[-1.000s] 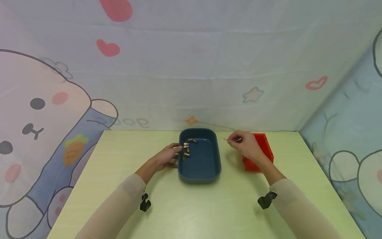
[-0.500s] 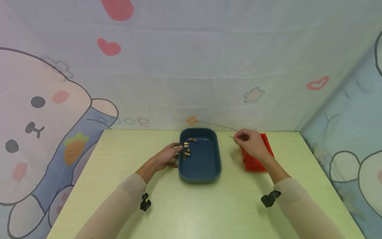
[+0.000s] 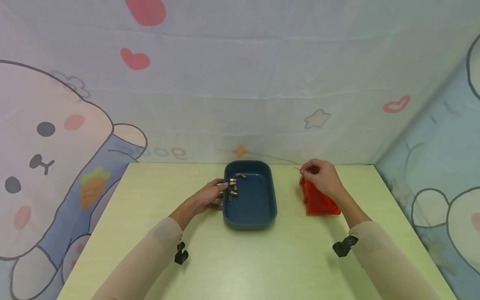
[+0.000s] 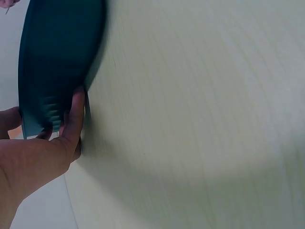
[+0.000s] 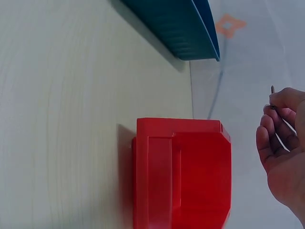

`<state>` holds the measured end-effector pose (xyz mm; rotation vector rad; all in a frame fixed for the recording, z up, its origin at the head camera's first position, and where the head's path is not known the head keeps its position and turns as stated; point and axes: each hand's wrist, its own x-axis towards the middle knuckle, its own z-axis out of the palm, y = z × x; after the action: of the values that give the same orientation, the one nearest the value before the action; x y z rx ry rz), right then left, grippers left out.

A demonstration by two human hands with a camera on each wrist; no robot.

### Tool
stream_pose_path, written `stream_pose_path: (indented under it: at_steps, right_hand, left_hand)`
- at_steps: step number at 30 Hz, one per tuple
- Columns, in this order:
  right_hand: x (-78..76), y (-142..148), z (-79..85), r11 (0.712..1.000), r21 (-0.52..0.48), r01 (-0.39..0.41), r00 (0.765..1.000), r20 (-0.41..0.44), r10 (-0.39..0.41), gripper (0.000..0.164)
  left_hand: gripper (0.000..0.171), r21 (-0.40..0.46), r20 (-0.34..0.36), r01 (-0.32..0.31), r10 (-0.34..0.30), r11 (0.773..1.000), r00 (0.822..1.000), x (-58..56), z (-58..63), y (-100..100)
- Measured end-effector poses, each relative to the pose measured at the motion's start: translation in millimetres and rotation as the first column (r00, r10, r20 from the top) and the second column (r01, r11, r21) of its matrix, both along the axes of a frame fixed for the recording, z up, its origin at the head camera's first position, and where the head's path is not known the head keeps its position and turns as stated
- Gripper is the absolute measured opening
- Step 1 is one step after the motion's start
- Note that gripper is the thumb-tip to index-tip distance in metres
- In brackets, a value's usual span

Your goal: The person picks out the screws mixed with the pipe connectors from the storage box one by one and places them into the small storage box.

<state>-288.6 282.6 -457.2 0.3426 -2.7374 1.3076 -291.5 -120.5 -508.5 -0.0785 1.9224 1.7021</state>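
Note:
My left hand [image 3: 208, 196] grips the left wall of a dark blue plastic tray [image 3: 255, 225], thumb at the rim and fingers along the outside. Several small brass fittings [image 3: 233, 182], some with blue parts, lie along the tray's left side. In the left wrist view the hand [image 4: 43, 155] holds the tray's ribbed end [image 4: 47, 90]. Above the far part of a red plastic bin [image 3: 322, 205], my right hand [image 3: 323, 177] pinches a thin metal rod [image 5: 272, 89] between thumb and fingertips. Its tip sticks out past the fingers; part of it is hidden by them.
A pale wood-look table [image 3: 243, 262] bears the tray and the bin, which stand apart with bare tabletop between them. Behind the table's far edge hangs a printed cloth [image 3: 225, 104], and another printed panel [image 3: 442, 187] stands at the right.
My right hand has moved right and slightly away from me, with the thin metal rod still pinched, from beside the tray to over the red bin. The left hand stays on the tray.

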Motion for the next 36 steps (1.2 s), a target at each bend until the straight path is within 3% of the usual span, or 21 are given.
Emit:
stream_pose_path:
  at_steps: [15,26,36]
  right_hand:
    - [-5.2,16,0.4,0.996,0.041,0.082,0.997,0.004,-0.082,0.016]
    - [-7.6,26,-9.8,0.991,0.015,0.134,0.991,-0.011,-0.134,0.017]
    - [-8.6,37,-21.3,0.983,0.071,0.17,0.985,-0.028,-0.168,0.017]
  left_hand:
    - [0.059,0.008,-0.007,-0.001,0.001,1.0,1.0,2.6,1.6,-1]
    - [0.058,0.011,-0.015,0.006,-0.005,1.0,1.0,2.5,-1.0,-3]
    - [0.058,0.013,-0.017,0.007,-0.007,1.0,1.0,2.1,-2.0,-2]
